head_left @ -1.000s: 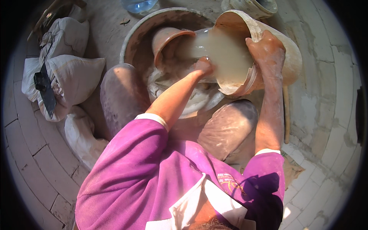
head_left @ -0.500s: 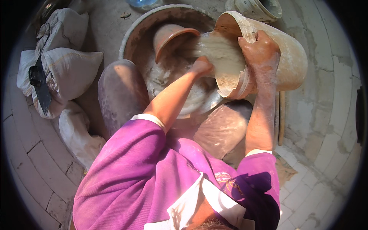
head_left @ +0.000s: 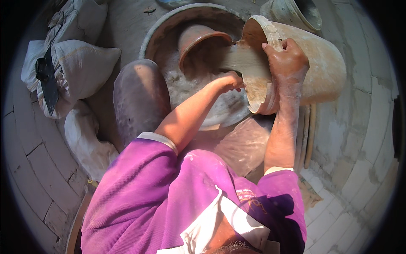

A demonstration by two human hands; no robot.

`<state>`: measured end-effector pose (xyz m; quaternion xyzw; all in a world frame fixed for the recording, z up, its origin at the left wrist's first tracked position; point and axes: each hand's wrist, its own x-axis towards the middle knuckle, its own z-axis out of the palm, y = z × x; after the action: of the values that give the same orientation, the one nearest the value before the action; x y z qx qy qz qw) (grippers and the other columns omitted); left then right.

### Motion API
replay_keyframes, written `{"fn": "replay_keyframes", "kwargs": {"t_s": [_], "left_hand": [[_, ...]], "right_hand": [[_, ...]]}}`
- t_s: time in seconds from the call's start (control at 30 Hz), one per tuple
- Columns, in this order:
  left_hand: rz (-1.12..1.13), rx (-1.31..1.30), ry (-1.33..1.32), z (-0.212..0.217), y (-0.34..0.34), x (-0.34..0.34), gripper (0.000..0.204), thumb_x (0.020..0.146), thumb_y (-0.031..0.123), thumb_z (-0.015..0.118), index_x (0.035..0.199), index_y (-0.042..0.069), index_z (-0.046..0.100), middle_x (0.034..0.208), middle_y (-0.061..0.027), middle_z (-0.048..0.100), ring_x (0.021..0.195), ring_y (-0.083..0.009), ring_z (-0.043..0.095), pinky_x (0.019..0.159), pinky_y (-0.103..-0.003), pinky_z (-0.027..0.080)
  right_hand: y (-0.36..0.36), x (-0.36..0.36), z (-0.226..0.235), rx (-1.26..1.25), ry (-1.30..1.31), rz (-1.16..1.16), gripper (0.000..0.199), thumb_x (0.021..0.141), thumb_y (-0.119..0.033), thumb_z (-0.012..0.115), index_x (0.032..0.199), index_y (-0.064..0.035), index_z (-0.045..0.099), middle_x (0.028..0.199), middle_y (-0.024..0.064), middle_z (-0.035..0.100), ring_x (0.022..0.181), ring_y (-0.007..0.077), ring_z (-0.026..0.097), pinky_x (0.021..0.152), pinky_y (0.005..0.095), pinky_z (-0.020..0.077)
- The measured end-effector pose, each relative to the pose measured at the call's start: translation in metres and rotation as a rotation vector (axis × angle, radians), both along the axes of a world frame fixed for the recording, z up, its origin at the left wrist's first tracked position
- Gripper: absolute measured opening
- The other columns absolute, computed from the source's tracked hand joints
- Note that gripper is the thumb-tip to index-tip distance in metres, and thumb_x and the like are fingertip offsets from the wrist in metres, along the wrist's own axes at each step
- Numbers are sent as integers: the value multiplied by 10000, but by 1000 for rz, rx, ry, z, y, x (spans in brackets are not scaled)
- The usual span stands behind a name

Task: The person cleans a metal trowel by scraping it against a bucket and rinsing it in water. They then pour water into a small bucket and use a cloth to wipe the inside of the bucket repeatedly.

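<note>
A large worn bucket [head_left: 313, 63], crusted with dried grey-beige residue, lies tipped on its side with its mouth facing left. My right hand [head_left: 288, 61] is closed over its upper rim. Cloudy greyish liquid [head_left: 247, 61] pours from the mouth into a wide round basin [head_left: 148, 40]. My left hand [head_left: 230, 81] hovers over the basin beside the bucket's lip, fingers loosely bent and apart, fingertips at or very near the rim; whether they touch I cannot tell. Inside the basin, a reddish-brown bowl-like vessel [head_left: 196, 40] leans on its side above foamy, murky liquid [head_left: 224, 108].
White sacks [head_left: 86, 63] stand at the left, with a dark flat blade-like tool [head_left: 50, 84] against them. Another pale bucket [head_left: 292, 12] lies behind the tipped one. Thin poles [head_left: 311, 135] lie right of my knee. Paving slabs [head_left: 46, 169] cover the ground.
My left hand has come out of the pouring stream to the bucket's lip. The stream has become narrower and smoother. My right hand keeps its hold on the rim. The view has shifted slightly.
</note>
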<state>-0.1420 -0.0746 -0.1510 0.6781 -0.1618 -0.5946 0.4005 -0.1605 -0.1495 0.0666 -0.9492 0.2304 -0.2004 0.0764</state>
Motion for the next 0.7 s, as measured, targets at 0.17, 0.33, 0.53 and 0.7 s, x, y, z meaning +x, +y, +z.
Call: {"fn": "replay_keyframes", "kwargs": {"t_s": [0.17, 0.33, 0.53, 0.7], "left_hand": [[-9, -37, 129, -3, -7, -31, 258, 861, 249, 671, 1001, 36, 710, 896, -89, 708, 748, -221, 649, 644, -395, 522], [134, -263, 147, -60, -25, -59, 221, 856, 171, 663, 955, -27, 668, 848, -149, 678, 640, -265, 654, 543, -423, 536], [426, -164, 432, -79, -29, -58, 142, 833, 29, 619, 922, -77, 649, 780, -194, 655, 594, -275, 642, 461, -413, 527], [426, -63, 291, -40, -11, -47, 131, 857, 29, 625, 953, -56, 653, 834, -178, 669, 647, -274, 661, 509, -408, 548]], "right_hand": [[9, 2, -5, -30, 6, -17, 337, 678, -258, 796, 778, 4, 609, 802, 197, 655, 770, 406, 632, 687, 467, 501], [17, 5, -14, -31, 11, -60, 362, 679, -307, 815, 799, -16, 636, 772, 184, 673, 738, 361, 661, 697, 425, 516], [40, 8, -19, -6, 44, -63, 361, 698, -298, 803, 832, -7, 638, 816, 185, 676, 789, 363, 665, 734, 420, 518], [25, -13, -11, -28, -26, -20, 363, 672, -285, 822, 806, -5, 632, 741, 171, 655, 692, 335, 651, 675, 411, 516]]}}
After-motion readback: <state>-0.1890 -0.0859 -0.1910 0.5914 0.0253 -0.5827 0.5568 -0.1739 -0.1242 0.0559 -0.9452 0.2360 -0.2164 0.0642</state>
